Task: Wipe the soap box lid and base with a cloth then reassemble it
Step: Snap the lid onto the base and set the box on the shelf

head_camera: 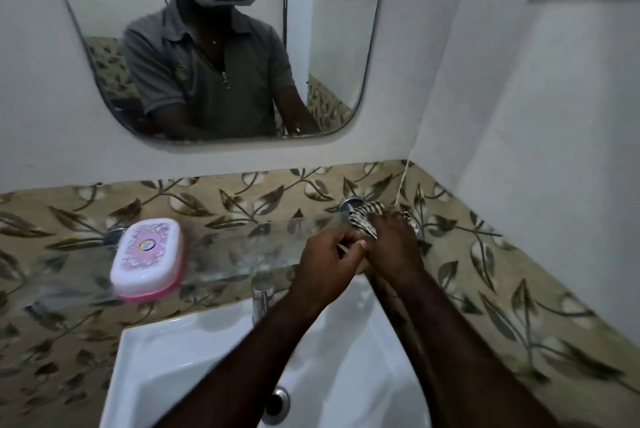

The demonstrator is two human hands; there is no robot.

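A pink and white soap box point(147, 258) lies closed on the left part of a glass shelf point(242, 254), its patterned lid on its pink base. A striped cloth point(363, 218) sits bunched at the shelf's right end. My right hand point(393, 244) grips the cloth from above. My left hand point(329, 263) is right beside it with curled fingers touching the cloth's lower edge; whether it holds the cloth is unclear. Both hands are well to the right of the soap box.
A white sink point(194, 365) with a drain point(277, 405) lies below the shelf, and a chrome tap point(261, 296) rises behind it. A mirror point(214, 46) hangs above. Leaf-patterned tiles line the walls. A thin cord point(405, 178) hangs in the right corner.
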